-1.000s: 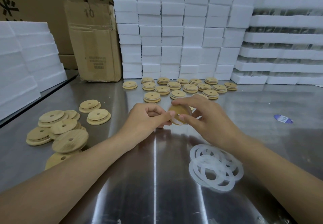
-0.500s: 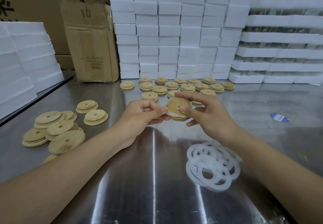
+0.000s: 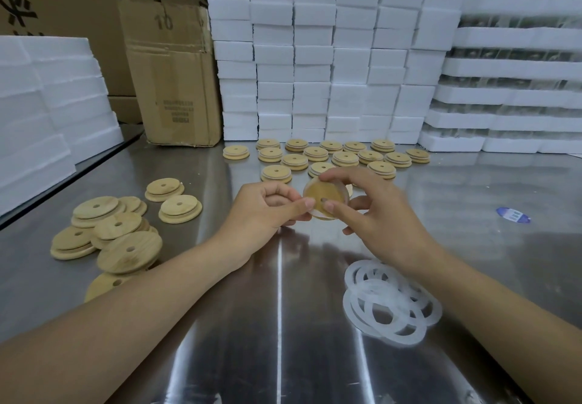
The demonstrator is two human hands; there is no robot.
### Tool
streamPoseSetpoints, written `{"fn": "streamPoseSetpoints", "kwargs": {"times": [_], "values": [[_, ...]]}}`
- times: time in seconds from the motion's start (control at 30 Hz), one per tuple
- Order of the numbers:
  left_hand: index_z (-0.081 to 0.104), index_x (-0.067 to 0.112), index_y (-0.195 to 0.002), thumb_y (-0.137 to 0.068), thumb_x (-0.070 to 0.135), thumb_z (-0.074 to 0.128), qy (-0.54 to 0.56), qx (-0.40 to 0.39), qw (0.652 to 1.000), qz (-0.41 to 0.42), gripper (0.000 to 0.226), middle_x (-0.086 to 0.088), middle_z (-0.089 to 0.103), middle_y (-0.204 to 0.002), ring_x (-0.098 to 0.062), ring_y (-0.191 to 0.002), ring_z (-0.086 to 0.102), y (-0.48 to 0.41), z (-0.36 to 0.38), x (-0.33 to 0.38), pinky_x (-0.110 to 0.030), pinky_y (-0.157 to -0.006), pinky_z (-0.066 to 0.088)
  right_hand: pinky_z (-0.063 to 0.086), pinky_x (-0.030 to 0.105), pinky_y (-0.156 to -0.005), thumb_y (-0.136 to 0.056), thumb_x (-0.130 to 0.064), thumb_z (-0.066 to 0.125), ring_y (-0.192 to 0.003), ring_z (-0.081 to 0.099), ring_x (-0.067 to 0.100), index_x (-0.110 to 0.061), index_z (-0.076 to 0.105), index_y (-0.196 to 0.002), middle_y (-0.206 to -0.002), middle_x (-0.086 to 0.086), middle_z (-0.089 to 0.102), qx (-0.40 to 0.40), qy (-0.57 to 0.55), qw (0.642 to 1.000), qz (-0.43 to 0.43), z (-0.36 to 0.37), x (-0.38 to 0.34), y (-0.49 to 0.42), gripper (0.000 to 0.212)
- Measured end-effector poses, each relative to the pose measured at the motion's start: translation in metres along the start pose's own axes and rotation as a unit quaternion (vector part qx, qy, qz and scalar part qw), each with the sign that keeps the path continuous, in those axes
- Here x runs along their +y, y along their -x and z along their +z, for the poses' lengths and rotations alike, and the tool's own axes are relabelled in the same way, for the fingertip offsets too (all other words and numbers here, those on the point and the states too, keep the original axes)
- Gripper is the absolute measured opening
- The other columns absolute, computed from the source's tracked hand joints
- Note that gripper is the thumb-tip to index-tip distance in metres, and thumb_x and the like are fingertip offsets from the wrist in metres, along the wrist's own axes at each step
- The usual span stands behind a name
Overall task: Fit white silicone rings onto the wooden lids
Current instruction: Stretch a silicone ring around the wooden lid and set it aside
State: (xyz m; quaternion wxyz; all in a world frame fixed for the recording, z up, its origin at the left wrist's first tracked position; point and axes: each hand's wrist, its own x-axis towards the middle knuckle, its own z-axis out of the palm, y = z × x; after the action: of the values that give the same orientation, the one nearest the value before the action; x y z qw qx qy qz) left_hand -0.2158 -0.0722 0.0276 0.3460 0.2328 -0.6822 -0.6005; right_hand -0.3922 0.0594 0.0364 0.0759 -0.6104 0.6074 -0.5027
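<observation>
- Hands: the left hand (image 3: 267,211) and right hand (image 3: 381,221) both pinch one wooden lid (image 3: 324,197) by its rim. It is held above the table (image 3: 220,356) and tilted toward the camera, likely so the thumbs can work the white ring (image 3: 315,214) round its edge.
- Spare rings (image 3: 390,306) lie beside the right forearm, and bare lids (image 3: 126,246) are heaped at left, both in easy reach.
- Rows of lids (image 3: 333,157), seemingly done, sit just behind the hands, with open steel on either side.

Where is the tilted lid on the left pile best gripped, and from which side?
Pinch the rim of the tilted lid across its width, coming from above and the left with the left hand, which shares the held lid with the right hand. It leans on other lids, so its edge seems clear of the table; the flat face offers only a small hole.
</observation>
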Motion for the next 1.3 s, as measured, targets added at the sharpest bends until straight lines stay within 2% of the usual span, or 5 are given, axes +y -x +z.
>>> {"fn": "streamPoseSetpoints", "kwargs": {"times": [0.27,0.53,0.93,1.13,1.3], "values": [[0.085,0.009,-0.099,-0.083,0.020,0.091,0.021,0.012,0.999,-0.027,0.020,-0.015,0.083,-0.091,-0.024,-0.090,0.082,-0.001,0.000,-0.001,-0.022,-0.074,0.062,0.062,0.032,-0.085,-0.098,-0.029,0.072,-0.110,0.063,0.006,-0.041,0.063,-0.131,-0.125,-0.023,0.057,0.042,0.148,0.985,-0.084,0.006,0.003,0.001,0.036],[0.083,0.012,-0.087,-0.083,0.018,0.091,-0.016,0.032,0.999,0.015,0.011,-0.010,0.082,-0.085,-0.011,-0.082,0.078,0.001,0.000,-0.001,-0.017,-0.069,0.056,0.062,0.039,-0.074,-0.099,-0.038,0.065,-0.094,0.061,0.013,-0.048,0.052,-0.140,-0.121,-0.016,0.051,-0.011,0.265,0.959,-0.098,0.003,0.000,0.002,0.044],[0.078,0.012,-0.093,-0.096,0.014,0.079,-0.003,0.009,1.000,0.015,0.003,-0.007,0.082,-0.093,-0.015,-0.088,0.077,-0.001,0.000,-0.003,-0.030,-0.082,0.064,0.058,0.026,-0.084,-0.100,-0.021,0.071,-0.099,0.065,0.000,-0.040,0.067,-0.130,-0.124,-0.026,0.066,0.000,0.114,0.993,-0.026,0.001,0.001,-0.003,0.036],[0.075,0.004,-0.103,-0.098,0.012,0.074,0.065,-0.021,0.998,-0.014,0.009,-0.017,0.082,-0.102,-0.021,-0.095,0.080,-0.002,-0.006,0.003,-0.024,-0.082,0.063,0.066,0.035,-0.076,-0.100,-0.011,0.070,-0.090,0.077,0.030,-0.033,0.073,-0.123,-0.119,-0.012,0.071,-0.008,-0.088,0.994,0.058,-0.001,0.000,-0.009,0.032],[0.076,0.004,-0.104,-0.100,0.012,0.072,0.053,-0.033,0.998,-0.002,0.009,-0.009,0.082,-0.094,-0.015,-0.092,0.079,-0.004,-0.006,0.001,-0.028,-0.087,0.064,0.066,0.037,-0.075,-0.101,-0.015,0.071,-0.090,0.074,0.018,-0.035,0.072,-0.126,-0.120,-0.021,0.069,0.011,-0.021,1.000,0.011,0.001,-0.001,-0.004,0.032]]}}
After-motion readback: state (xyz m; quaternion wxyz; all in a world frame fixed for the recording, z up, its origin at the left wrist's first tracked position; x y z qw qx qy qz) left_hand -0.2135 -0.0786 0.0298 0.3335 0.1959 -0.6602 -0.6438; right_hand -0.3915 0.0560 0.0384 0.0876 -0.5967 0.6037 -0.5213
